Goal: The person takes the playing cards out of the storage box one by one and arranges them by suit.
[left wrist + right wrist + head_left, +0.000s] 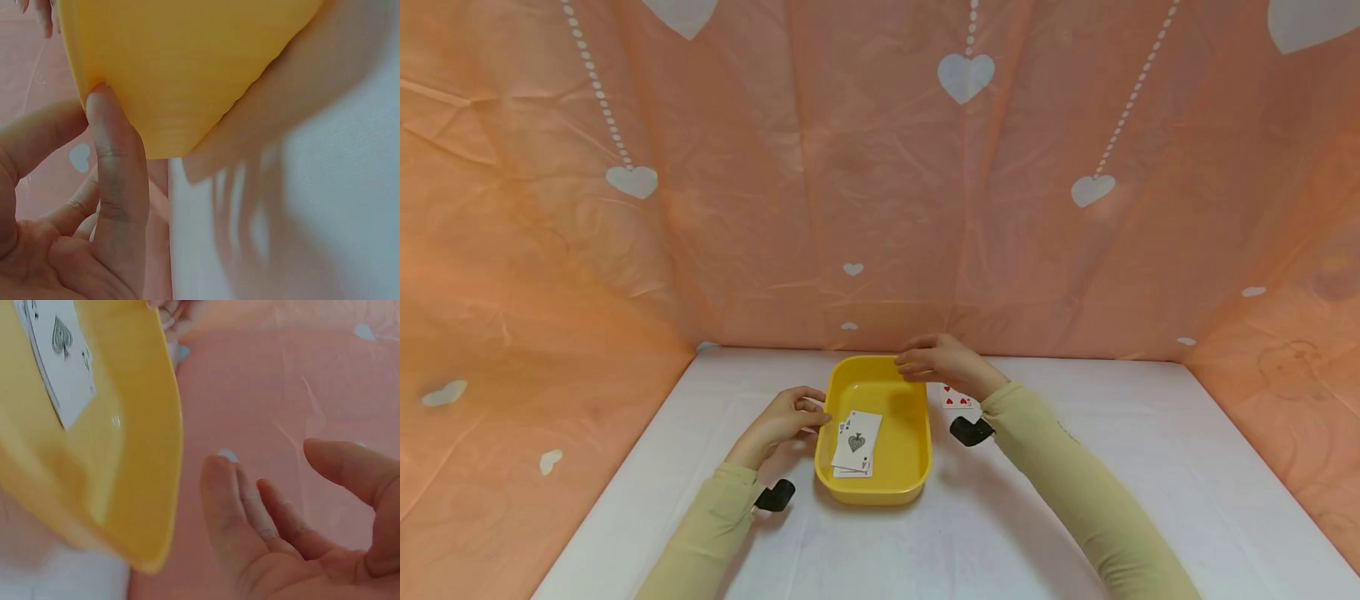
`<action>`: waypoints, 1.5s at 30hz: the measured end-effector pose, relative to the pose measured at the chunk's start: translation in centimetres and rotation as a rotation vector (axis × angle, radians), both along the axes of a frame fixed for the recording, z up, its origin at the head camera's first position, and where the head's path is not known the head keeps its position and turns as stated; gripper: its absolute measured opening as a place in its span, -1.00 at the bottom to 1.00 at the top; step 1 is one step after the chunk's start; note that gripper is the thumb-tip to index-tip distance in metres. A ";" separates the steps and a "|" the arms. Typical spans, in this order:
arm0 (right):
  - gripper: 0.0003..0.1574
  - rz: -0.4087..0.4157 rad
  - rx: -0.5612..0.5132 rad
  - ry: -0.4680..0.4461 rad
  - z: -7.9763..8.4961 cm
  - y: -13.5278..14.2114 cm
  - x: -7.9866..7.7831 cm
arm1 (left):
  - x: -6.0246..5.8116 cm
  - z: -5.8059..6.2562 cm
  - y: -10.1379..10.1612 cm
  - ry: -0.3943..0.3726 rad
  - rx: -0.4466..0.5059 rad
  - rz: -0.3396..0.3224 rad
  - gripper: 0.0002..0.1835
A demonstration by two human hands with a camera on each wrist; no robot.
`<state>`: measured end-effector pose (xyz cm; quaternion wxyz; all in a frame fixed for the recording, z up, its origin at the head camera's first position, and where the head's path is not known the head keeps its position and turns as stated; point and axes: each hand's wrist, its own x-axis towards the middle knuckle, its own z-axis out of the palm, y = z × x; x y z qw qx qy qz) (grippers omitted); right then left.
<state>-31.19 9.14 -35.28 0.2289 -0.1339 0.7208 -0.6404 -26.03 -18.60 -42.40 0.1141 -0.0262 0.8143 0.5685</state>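
Observation:
A yellow plastic tray with rounded corners stands on the white table. Inside it, towards the near left, lie a few overlapping playing cards, an ace of spades on top. My left hand pinches the tray's left rim between thumb and finger; in the left wrist view the thumb lies against the outer wall. Over the far right corner hovers my right hand, its fingers loosely extended. The right wrist view shows it holding nothing, apart from the tray wall.
Another playing card with red hearts lies on the table right of the tray, partly hidden beneath my right hand and wrist. An orange cloth with white hearts hangs behind the table and along both sides.

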 end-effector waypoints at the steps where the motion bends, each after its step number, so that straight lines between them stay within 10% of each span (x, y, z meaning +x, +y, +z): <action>1: -0.49 -0.001 0.007 -0.014 -0.2 -0.5 0.1 | 0.0 0.0 0.0 -0.002 -0.003 0.004 -0.58; 17: -0.73 -0.065 0.268 -0.056 -4.9 -5.4 1.1 | 0.3 0.0 0.0 -0.012 0.044 -0.015 -0.60; 32: -0.74 -0.086 0.251 -0.199 -5.7 -6.0 1.0 | 0.2 -0.2 -0.1 0.012 0.048 -0.020 -0.58; 45: -0.71 0.052 0.318 -0.240 -6.2 -6.8 1.2 | 0.2 -0.2 0.0 -0.007 0.043 -0.006 -0.59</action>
